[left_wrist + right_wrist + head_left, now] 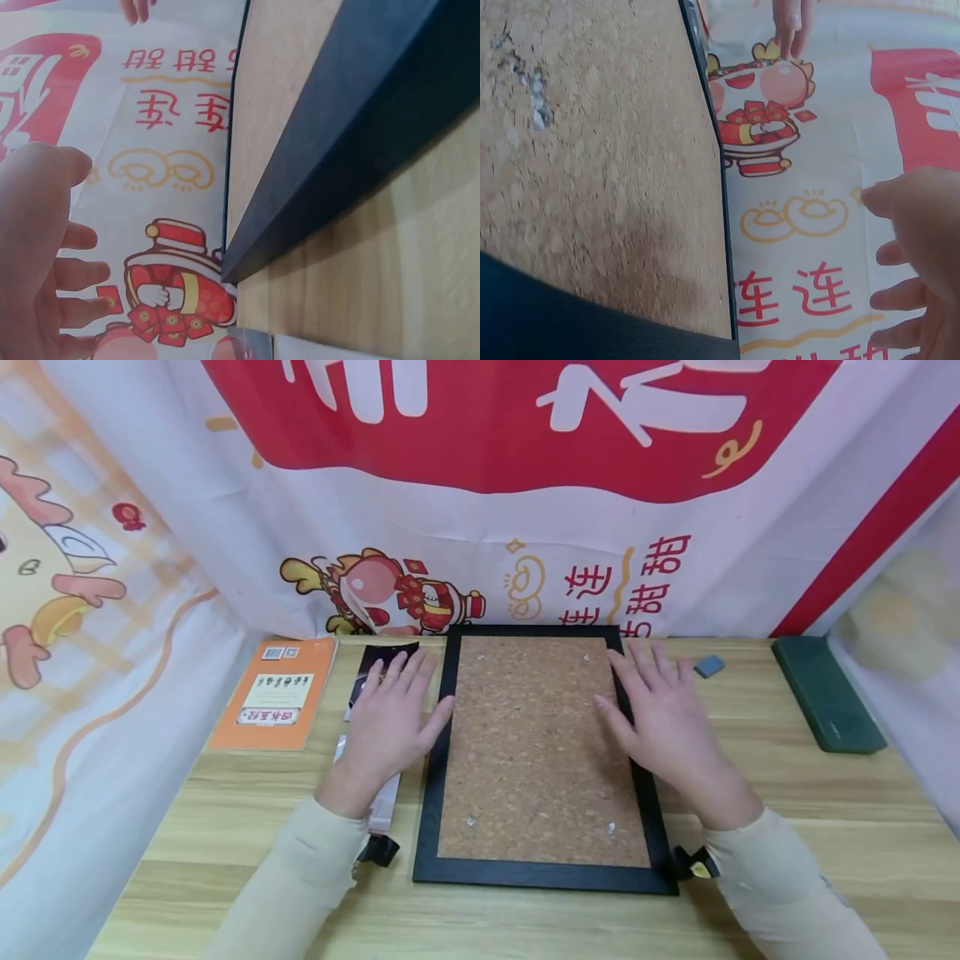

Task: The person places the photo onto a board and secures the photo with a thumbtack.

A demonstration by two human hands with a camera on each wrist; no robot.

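Observation:
A cork board (540,752) in a black frame (540,872) lies on the wooden table, its far edge near the cloth backdrop. Small clear bits (611,830) show near the cork's corners. My left hand (393,718) hovers by the left side of the frame, fingers spread, the thumb overlapping the black edge in the head view. Over the right side is my right hand (663,718), also with spread fingers and holding nothing. Both wrist views show the fingers extended and bare. Beneath my left hand, a dark printed sheet (390,653) is partly hidden.
An orange book (273,693) lies at the back left. At the back right are a small blue block (708,666) and a long dark green case (828,697). A printed cloth (487,560) hangs behind the table, with more cloth along both sides.

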